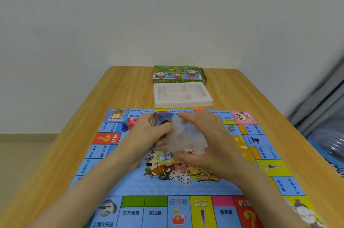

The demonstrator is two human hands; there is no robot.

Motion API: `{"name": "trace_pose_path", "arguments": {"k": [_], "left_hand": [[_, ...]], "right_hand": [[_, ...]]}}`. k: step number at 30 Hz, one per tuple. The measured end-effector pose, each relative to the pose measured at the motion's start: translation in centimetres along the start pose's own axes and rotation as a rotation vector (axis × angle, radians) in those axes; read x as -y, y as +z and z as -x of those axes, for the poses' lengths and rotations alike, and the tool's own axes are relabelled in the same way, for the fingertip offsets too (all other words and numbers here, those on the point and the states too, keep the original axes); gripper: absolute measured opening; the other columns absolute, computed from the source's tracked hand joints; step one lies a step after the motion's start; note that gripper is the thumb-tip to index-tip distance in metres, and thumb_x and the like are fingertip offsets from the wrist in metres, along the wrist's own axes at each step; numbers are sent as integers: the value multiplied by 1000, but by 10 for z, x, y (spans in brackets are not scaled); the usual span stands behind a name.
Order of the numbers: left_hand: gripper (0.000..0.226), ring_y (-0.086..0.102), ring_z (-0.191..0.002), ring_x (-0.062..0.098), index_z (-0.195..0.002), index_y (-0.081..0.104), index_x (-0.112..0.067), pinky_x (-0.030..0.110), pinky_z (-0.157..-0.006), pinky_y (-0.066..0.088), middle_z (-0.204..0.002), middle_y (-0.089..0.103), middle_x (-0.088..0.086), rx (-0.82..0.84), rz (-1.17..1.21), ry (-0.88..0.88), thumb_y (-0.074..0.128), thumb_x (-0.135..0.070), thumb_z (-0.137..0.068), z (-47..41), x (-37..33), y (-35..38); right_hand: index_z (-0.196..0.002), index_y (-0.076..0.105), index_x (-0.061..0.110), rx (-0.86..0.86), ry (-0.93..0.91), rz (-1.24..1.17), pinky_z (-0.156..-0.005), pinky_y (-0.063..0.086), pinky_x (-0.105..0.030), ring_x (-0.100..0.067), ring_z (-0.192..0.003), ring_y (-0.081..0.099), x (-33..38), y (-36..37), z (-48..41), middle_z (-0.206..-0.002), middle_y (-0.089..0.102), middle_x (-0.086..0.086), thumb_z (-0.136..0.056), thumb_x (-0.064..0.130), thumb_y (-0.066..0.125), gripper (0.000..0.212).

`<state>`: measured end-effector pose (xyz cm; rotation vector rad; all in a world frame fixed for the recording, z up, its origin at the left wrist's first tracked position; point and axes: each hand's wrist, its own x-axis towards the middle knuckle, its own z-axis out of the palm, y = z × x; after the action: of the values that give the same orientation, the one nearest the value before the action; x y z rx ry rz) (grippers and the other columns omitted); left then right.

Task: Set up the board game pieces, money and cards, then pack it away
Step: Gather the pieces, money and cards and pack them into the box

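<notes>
Clear plastic wrap is held in the right hand, while the left hand grips a card stack above the board. Coloured pawns stand beside it.

Head view; faces forward, downward.

Smooth wood-grain desk, glossy printed paper board, white moulded plastic tray, crinkled clear plastic wrap, printed cardboard box
</notes>
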<state>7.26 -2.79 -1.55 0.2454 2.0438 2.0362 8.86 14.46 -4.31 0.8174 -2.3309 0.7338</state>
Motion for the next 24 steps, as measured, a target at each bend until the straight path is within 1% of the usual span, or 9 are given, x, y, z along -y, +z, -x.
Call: {"name": "trace_pose_path", "arguments": {"k": [4, 6, 9, 12, 14, 16, 18, 20, 24], "left_hand": [[26, 25, -37, 9, -63, 51, -9, 19, -38, 24, -47, 28, -1, 46, 116, 1, 55, 2, -86, -1, 1, 0], [27, 24, -38, 10, -53, 58, -15, 21, -41, 22, -47, 28, 0, 46, 186, 11, 63, -15, -80, -2, 1, -2], [23, 28, -40, 10, -59, 66, -13, 20, -40, 25, -62, 46, 13, -3, 256, 26, 63, -27, -76, -4, 2, -7], [21, 31, -40, 8, -66, 62, -5, 17, -37, 29, -72, 60, 10, -53, 357, 22, 61, -21, -80, -7, 3, -10], [20, 31, -40, 8, -70, 59, -3, 17, -37, 30, -70, 60, 8, -52, 372, 9, 60, -20, -80, -8, 3, -10], [18, 31, -40, 8, -73, 52, -5, 17, -37, 30, -66, 55, 6, -32, 399, -17, 61, -20, -79, -8, 4, -11], [22, 30, -41, 8, -70, 44, -10, 18, -37, 28, -59, 45, 4, 17, 441, -54, 62, -20, -76, -8, 4, -12], [25, 29, -40, 8, -65, 39, -13, 18, -38, 26, -55, 37, 1, 54, 477, -94, 61, -19, -75, -8, 4, -12], [27, 28, -39, 7, -64, 37, -13, 18, -38, 24, -54, 35, 0, 76, 502, -106, 60, -18, -75, -8, 5, -10]], "right_hand": [[-120, 48, 28, -47, 78, -25, -89, 32, -12, -3, -98, 48, -1, 1, 1, -105, 57, 13, -75, 41, 60, 49], [-117, 53, 25, -75, 172, -109, -79, 39, -14, -2, -88, 52, -3, -3, -2, -98, 59, 11, -75, 41, 62, 46], [-116, 56, 21, -130, 402, -167, -66, 41, -14, -3, -79, 53, -15, -14, -15, -95, 59, 10, -77, 40, 70, 45], [-129, 48, 21, -13, 665, -34, -69, 44, -24, -6, -84, 52, -48, -29, -29, -106, 55, 8, -79, 38, 71, 58], [-134, 44, 18, 24, 800, 35, -73, 44, -31, -12, -87, 53, -72, -40, -37, -115, 57, 0, -81, 39, 69, 62], [-137, 42, 14, 41, 887, 59, -73, 43, -31, -14, -80, 52, -90, -49, -41, -123, 57, -7, -83, 38, 67, 64], [-138, 40, 10, 106, 926, 108, -74, 44, -32, -18, -85, 53, -100, -52, -45, -126, 56, -11, -85, 38, 65, 65], [-138, 39, 7, 122, 957, 95, -78, 44, -34, -24, -98, 55, -105, -50, -49, -127, 55, -13, -87, 34, 64, 63], [-142, 31, 4, 76, 1091, -34, -84, 42, -37, -28, -120, 47, -109, -43, -59, -139, 44, -14, -88, 38, 62, 71]]}}
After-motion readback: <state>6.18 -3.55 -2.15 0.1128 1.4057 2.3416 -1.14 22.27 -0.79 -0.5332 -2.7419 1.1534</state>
